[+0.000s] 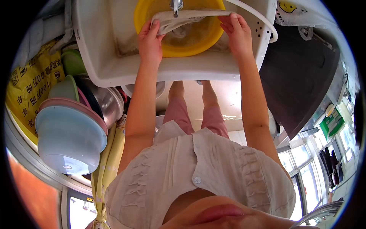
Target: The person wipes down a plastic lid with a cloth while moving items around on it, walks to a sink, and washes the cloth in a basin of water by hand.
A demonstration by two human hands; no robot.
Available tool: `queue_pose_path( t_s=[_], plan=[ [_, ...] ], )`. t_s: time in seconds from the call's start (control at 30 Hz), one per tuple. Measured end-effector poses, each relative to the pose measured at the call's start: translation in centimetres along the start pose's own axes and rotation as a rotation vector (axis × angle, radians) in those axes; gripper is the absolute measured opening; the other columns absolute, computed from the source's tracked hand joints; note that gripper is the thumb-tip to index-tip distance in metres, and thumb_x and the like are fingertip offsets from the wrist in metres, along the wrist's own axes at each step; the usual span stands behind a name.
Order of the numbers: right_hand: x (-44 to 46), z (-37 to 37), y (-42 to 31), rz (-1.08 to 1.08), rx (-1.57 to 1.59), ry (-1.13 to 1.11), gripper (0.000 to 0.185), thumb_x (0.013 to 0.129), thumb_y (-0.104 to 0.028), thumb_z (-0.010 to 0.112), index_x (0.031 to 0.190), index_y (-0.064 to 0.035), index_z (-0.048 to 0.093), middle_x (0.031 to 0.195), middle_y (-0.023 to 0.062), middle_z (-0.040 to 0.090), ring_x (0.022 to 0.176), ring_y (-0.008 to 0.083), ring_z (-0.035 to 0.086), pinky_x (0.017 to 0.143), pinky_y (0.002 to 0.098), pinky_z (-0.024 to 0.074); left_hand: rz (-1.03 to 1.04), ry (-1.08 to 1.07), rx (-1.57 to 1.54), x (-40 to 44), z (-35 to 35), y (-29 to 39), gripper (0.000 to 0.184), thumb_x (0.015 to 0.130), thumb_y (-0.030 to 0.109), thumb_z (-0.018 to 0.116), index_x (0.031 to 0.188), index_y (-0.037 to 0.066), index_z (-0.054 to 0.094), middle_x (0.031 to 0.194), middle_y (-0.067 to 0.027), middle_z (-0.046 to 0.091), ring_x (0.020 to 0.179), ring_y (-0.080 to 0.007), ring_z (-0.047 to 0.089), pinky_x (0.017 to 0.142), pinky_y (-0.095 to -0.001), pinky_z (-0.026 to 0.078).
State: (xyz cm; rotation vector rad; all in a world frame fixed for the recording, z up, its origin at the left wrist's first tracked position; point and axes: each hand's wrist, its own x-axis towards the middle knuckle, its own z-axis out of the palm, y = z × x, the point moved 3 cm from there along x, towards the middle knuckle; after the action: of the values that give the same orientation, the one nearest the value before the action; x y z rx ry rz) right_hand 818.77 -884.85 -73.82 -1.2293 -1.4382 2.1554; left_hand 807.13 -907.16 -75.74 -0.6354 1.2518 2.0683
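A light grey-beige cloth (187,16) is stretched between my two hands above a yellow basin (190,50). My left hand (150,42) grips its left end, thumb on top, near the basin's left rim. My right hand (238,32) pinches the other end past the basin's right rim. The cloth's left part hangs in folds; its upper edge is pulled nearly straight. Below it, the basin seems to hold some water, with something pale in it that I cannot make out. A metal faucet (175,7) points down just over the cloth.
The basin stands in a white sink (110,72). A white hose (259,17) curves over the sink's right side. Stacked plastic basins (68,133) and a steel bowl (108,99) are at the left, by a yellow printed sack (28,91). A dark panel (297,72) is on the right.
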Motion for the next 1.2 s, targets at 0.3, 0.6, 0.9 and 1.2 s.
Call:
queue_pose_path(
  t_s=[0.3, 0.6, 0.9, 1.2],
  plan=[
    [1.6, 5.1, 0.1, 0.052, 0.239, 0.051, 0.031, 0.105, -0.031, 0.046, 0.114, -0.0037, 0.059, 0.120, 0.0074, 0.064, 0.109, 0.0214, 0.061, 0.091, 0.0361, 0.0508, 0.177, -0.221, -0.027, 2.4, 2.1, 0.8, 0.017, 0.098, 0.007, 0.056, 0.114, 0.006, 0.061, 0.104, -0.0023, 0.066, 0.099, -0.0147, 0.064, 0.084, -0.0300, 0.051],
    [5.8, 7.1, 12.6, -0.629, -1.610, -0.159, 0.024, 0.092, -0.018, 0.058, 0.113, -0.0066, 0.059, 0.115, 0.0196, 0.059, 0.096, 0.0367, 0.065, 0.078, 0.0439, 0.0566, 0.339, -0.142, 1.683, 12.9, -2.8, -7.9, 0.028, 0.082, 0.023, 0.063, 0.084, -0.004, 0.068, 0.077, -0.0246, 0.068, 0.078, -0.0374, 0.069, 0.069, -0.0460, 0.054],
    [6.8, 5.8, 12.1, -0.639, -1.609, -0.191, 0.017, 0.095, -0.023, 0.055, 0.099, -0.0098, 0.066, 0.095, 0.0152, 0.070, 0.088, 0.0318, 0.069, 0.074, 0.0425, 0.0572, 0.532, 0.015, 1.392, 10.9, -2.3, -5.5, 0.032, 0.092, 0.027, 0.060, 0.090, -0.004, 0.064, 0.080, -0.0208, 0.067, 0.076, -0.0351, 0.067, 0.069, -0.0430, 0.051],
    [-4.2, 12.2, 2.1, -0.190, -0.470, -0.076, 0.031, 0.098, -0.033, 0.056, 0.100, -0.0028, 0.058, 0.086, 0.0155, 0.066, 0.072, 0.0322, 0.062, 0.069, 0.0393, 0.0501, -0.148, -0.063, -0.001, 6.4, -1.5, -5.2, 0.037, 0.102, 0.046, 0.051, 0.119, 0.014, 0.056, 0.093, 0.0000, 0.061, 0.080, -0.0149, 0.059, 0.069, -0.0303, 0.050]
  ],
)
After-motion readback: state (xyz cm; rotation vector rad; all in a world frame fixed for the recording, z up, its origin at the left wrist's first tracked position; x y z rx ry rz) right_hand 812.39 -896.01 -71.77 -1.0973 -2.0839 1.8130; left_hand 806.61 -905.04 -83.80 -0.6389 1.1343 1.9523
